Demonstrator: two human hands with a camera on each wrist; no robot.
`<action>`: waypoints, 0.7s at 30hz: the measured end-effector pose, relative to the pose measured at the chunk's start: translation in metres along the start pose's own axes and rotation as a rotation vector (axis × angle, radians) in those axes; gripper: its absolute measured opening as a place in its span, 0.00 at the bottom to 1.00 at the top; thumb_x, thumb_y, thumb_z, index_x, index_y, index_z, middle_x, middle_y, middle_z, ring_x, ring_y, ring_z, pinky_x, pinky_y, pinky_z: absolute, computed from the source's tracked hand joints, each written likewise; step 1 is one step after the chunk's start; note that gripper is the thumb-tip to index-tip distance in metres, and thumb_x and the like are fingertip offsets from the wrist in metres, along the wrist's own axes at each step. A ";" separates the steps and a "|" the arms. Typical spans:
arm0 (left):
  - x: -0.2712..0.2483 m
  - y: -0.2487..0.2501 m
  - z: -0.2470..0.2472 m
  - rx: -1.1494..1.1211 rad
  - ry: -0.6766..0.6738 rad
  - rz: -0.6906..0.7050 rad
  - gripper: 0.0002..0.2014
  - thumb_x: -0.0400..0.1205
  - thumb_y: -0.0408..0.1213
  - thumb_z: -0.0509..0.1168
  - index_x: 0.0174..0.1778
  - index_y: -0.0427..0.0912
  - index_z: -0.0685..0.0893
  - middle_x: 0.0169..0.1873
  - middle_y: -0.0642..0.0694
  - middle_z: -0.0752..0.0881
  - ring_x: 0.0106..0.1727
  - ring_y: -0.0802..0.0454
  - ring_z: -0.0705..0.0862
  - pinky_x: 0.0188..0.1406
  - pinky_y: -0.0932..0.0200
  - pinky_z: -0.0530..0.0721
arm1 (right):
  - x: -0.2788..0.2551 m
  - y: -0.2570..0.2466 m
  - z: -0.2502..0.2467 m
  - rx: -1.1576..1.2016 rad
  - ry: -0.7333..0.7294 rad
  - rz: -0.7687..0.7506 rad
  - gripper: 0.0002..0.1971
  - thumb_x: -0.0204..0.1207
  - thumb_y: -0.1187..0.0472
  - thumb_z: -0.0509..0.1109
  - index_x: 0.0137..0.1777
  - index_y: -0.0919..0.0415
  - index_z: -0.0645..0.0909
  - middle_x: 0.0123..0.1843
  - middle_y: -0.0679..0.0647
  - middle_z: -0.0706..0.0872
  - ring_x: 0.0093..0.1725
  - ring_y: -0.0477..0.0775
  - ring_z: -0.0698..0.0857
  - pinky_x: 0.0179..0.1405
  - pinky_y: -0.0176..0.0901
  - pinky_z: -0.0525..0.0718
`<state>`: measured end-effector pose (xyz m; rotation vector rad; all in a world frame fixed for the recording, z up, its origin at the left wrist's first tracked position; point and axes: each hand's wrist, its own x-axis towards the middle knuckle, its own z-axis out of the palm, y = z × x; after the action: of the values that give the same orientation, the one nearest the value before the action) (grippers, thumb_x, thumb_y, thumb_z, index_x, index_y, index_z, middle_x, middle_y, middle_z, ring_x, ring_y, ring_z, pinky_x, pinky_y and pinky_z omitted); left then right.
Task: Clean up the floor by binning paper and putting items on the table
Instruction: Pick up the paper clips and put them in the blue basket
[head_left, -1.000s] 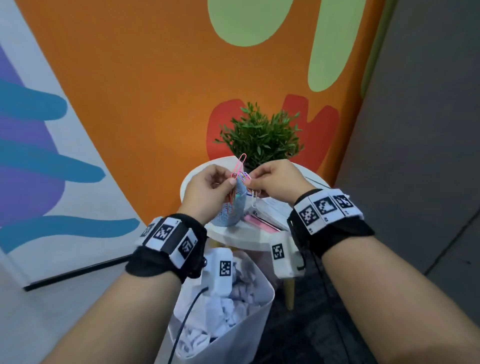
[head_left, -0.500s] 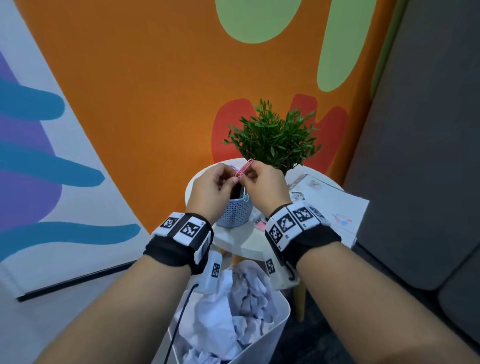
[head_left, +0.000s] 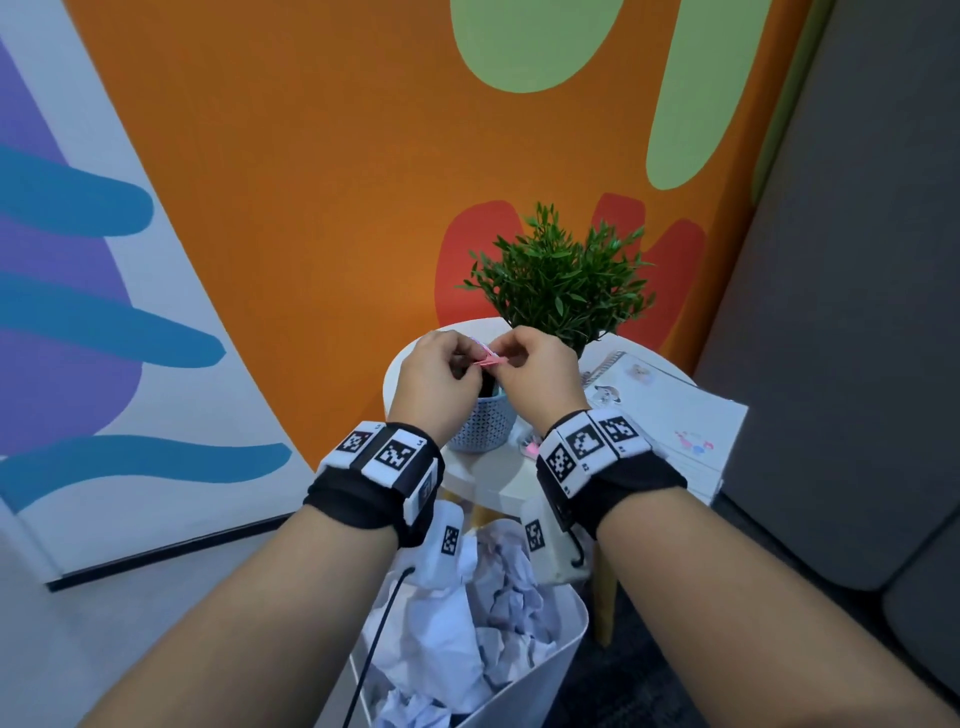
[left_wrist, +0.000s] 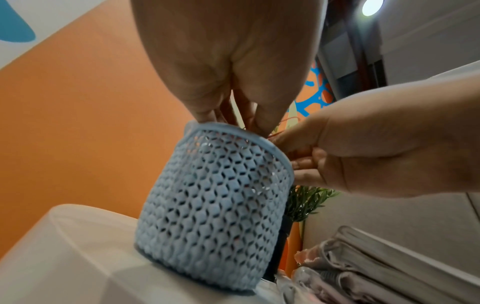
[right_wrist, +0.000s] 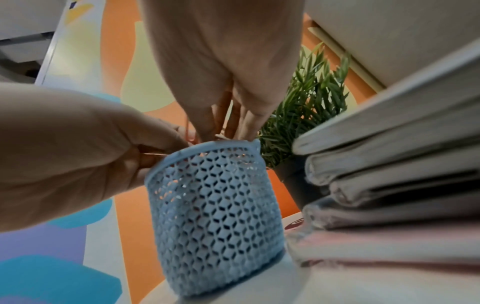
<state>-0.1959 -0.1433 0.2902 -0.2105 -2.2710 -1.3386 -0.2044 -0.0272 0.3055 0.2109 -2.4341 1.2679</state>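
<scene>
Both hands meet just above the mouth of a light blue mesh cup (head_left: 485, 423) that stands on the round white table (head_left: 488, 486). My left hand (head_left: 465, 364) and right hand (head_left: 509, 364) pinch pink paper clips (head_left: 491, 360) between thumbs and fingertips. In the left wrist view the left hand (left_wrist: 249, 123) reaches the rim of the cup (left_wrist: 215, 205), and the right hand (left_wrist: 285, 142) pinches a thin red-pink paper clip (left_wrist: 288, 119) beside it. The right wrist view shows the paper clip (right_wrist: 187, 127) between both hands over the cup (right_wrist: 215, 216). How many clips are held stays hidden.
A white bin (head_left: 540, 680) full of crumpled paper (head_left: 467, 623) stands under my wrists, against the table. A green potted plant (head_left: 561, 291) and stacked notebooks (head_left: 670, 415) share the tabletop. A grey sofa (head_left: 857, 312) is at the right, a painted wall behind.
Both hands have moved forward and down to the cup's mouth. The pink clip, upright a second ago, now lies low between the fingertips.
</scene>
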 end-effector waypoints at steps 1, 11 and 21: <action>-0.001 0.000 0.000 -0.017 -0.007 -0.005 0.07 0.75 0.27 0.65 0.43 0.44 0.82 0.47 0.48 0.82 0.47 0.51 0.85 0.51 0.57 0.83 | -0.001 0.001 -0.001 0.025 -0.021 0.004 0.03 0.74 0.64 0.73 0.46 0.61 0.85 0.42 0.52 0.87 0.44 0.53 0.86 0.47 0.42 0.82; -0.003 0.005 -0.002 -0.003 -0.057 0.004 0.14 0.72 0.20 0.60 0.46 0.42 0.82 0.50 0.47 0.77 0.50 0.52 0.80 0.49 0.63 0.77 | -0.011 0.004 -0.007 0.041 -0.079 -0.037 0.12 0.73 0.67 0.73 0.56 0.63 0.85 0.54 0.58 0.89 0.56 0.54 0.86 0.63 0.49 0.83; -0.020 0.015 0.004 0.077 -0.009 0.184 0.09 0.75 0.25 0.59 0.45 0.41 0.80 0.46 0.47 0.79 0.47 0.52 0.78 0.45 0.67 0.73 | -0.030 0.010 -0.021 0.015 -0.018 -0.129 0.07 0.75 0.68 0.68 0.49 0.61 0.86 0.50 0.56 0.87 0.49 0.51 0.85 0.56 0.44 0.83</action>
<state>-0.1741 -0.1296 0.2905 -0.3897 -2.2452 -1.1568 -0.1750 -0.0057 0.2964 0.3783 -2.3849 1.2327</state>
